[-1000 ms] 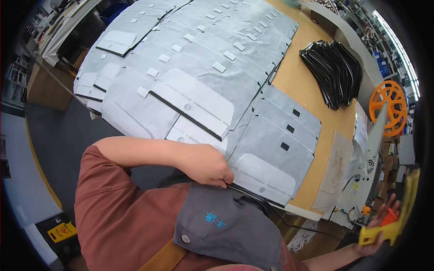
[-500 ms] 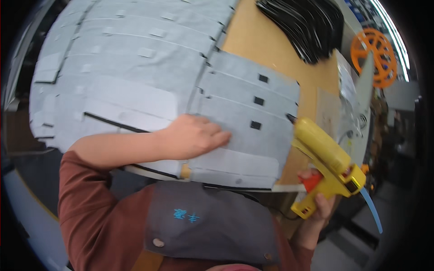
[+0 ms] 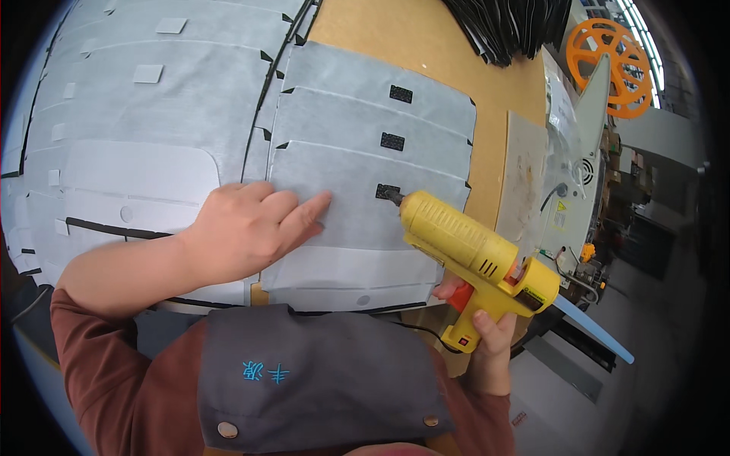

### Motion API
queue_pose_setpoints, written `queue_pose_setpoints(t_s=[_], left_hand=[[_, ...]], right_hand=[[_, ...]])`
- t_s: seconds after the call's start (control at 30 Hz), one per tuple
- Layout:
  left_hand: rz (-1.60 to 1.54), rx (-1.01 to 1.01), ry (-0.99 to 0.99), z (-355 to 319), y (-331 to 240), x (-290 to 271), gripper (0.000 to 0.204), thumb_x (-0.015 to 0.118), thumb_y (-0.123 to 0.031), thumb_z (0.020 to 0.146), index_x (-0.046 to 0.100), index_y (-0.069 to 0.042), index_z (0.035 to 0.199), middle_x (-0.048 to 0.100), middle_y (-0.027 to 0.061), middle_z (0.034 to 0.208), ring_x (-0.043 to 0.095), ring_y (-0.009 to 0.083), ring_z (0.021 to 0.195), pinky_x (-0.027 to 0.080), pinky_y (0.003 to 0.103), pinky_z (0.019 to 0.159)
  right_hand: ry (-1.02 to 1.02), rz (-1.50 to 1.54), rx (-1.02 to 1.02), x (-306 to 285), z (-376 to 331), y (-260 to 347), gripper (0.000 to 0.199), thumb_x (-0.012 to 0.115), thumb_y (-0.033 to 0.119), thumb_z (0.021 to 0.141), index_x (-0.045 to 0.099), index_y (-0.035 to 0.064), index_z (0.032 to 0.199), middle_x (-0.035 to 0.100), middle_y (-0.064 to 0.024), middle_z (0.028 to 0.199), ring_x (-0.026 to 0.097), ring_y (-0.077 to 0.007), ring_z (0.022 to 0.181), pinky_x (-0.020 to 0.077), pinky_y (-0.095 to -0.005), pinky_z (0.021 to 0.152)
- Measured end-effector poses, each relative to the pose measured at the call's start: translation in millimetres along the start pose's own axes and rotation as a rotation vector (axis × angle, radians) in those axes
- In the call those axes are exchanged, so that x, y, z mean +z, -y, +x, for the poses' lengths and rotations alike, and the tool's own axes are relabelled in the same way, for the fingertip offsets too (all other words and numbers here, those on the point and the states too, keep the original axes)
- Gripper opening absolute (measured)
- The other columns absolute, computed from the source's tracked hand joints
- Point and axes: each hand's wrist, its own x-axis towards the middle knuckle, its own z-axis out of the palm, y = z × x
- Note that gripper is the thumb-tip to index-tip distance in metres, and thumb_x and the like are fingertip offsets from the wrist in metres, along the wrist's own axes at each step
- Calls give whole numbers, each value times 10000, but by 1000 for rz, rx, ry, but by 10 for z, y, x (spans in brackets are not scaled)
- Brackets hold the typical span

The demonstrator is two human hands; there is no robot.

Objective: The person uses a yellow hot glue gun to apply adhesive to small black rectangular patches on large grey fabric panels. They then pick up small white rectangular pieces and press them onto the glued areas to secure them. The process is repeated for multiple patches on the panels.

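My right hand (image 3: 494,334) grips a yellow hot glue gun (image 3: 464,247) by its handle, with a finger at the red trigger (image 3: 459,296). A pale blue glue stick (image 3: 597,330) sticks out of the gun's back. The dark nozzle (image 3: 393,197) is at the nearest of three small black patches (image 3: 386,191); whether it touches is hard to see. These patches lie in a column on a grey-white fabric panel (image 3: 342,209). My left hand (image 3: 255,224) rests at that panel's left side, forefinger stretched out toward the patch, other fingers bent, nothing visible in it.
A larger pale fabric panel (image 3: 167,106) with white tabs and black strips spreads leftward. Black sheets (image 3: 509,26) are heaped at the far edge of the tan tabletop (image 3: 372,30). An orange reel (image 3: 608,64) stands at right. The gun's cord (image 3: 414,327) runs toward me.
The glue gun has moved left, from the panel's right edge to the nearest black patch. My left hand still rests by the panel's left side. The whole view has shifted.
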Motion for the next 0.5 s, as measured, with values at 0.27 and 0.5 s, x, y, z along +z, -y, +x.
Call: queue_pose_setpoints(t_s=[0.27,0.5], left_hand=[[-21,-12,35,18,1,-10,472,779,-221,749,648,-92,1184,420,-12,632,453,144,533,378,289,450],[-44,39,10,106,-145,-202,494,795,-208,716,651,-57,1164,401,11,629,431,169,528,348,292,451]], right_hand=[[-43,41,72,43,-58,-40,578,583,86,872,369,-37,1394,562,-212,1194,583,-296,1108,458,-422,981],[2,106,-24,98,-28,15,548,554,6,887,376,-13,1405,554,-180,1260,523,-272,1237,389,-380,1080]])
